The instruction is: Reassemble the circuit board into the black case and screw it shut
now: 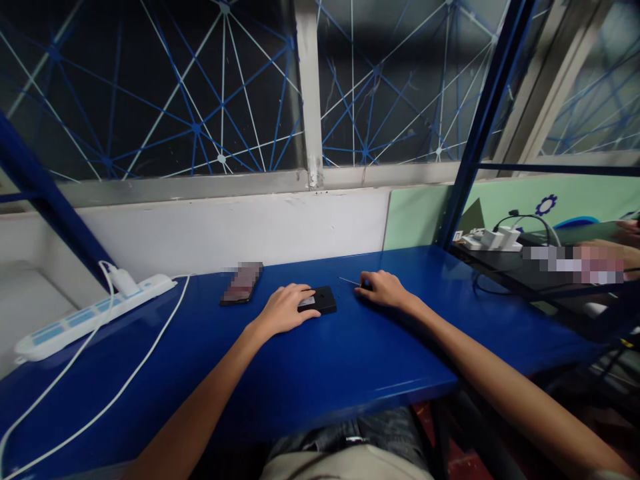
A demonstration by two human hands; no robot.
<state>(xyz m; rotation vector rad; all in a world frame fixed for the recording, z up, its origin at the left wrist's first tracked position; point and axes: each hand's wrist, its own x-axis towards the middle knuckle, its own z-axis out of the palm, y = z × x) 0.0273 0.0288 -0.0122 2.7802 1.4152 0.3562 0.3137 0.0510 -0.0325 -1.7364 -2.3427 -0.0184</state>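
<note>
My left hand grips a small flat black box from its left side, with the thumb along the near edge and the fingers over the top. A pale label shows partly beneath the fingers. The box lies on the blue table. To the right of it, my right hand is closed around the dark handle of a thin screwdriver. Its slim metal shaft points left towards the box, and its tip is apart from the box. Most of the handle is hidden in my fingers.
A phone lies behind my left hand. At the left stands a white power strip with a plugged-in charger and a white cable looping over the table. Another power strip and another person's hand are at the right.
</note>
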